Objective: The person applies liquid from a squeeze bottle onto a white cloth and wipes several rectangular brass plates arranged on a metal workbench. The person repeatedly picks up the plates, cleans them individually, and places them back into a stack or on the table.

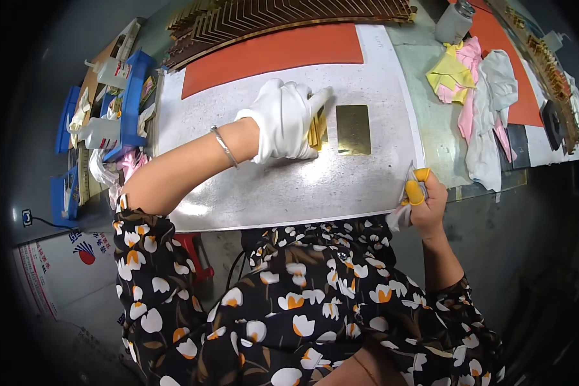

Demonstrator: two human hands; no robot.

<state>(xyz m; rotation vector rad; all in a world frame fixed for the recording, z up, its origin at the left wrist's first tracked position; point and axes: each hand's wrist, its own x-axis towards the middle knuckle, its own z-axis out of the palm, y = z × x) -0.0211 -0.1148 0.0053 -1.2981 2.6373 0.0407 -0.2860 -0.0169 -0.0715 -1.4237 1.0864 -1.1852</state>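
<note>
My left hand, in a white glove, is over the middle of the white work surface. Its fingers close round a few thin gold-coloured metal plates, mostly hidden by the glove. Just right of it, a single shiny gold plate lies flat, apart from the hand. At the front right edge of the surface is my right hand, bare except for yellow finger cots on two fingers. It is closed on a crumpled pale grey-white cloth.
Behind lies an orange mat beneath a rack of gold plates. On the left stand blue bins and squeeze bottles. To the right are a glass jar, yellow and pink cloths and white gloves.
</note>
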